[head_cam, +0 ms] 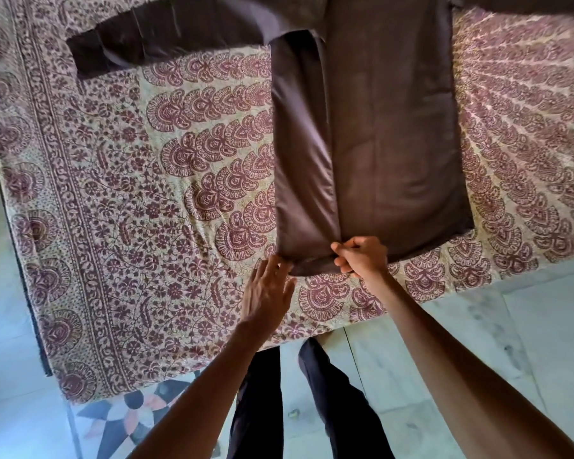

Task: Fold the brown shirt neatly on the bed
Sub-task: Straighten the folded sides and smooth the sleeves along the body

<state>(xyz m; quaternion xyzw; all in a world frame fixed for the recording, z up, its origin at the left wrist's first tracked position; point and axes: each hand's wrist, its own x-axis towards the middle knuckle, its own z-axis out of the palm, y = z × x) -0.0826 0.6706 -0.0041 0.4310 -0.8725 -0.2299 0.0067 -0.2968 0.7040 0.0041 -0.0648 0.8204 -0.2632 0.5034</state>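
The brown shirt (391,127) lies flat on the bed (120,210), its hem toward me. Its left side is folded inward as a long panel (300,160), and the left sleeve (153,38) stretches out to the far left. My right hand (362,256) is pinched on the shirt's bottom hem where the folded panel meets the body. My left hand (269,293) rests with fingers spread at the lower left corner of the folded panel, fingertips touching the hem. The shirt's collar end is cut off by the top edge.
A cream and maroon patterned bedspread (527,144) covers the bed. The near bed edge runs just below my hands, with pale tiled floor (527,342) beyond it. My legs in dark trousers (328,392) stand against the bed. A colourful floor pattern (130,415) shows lower left.
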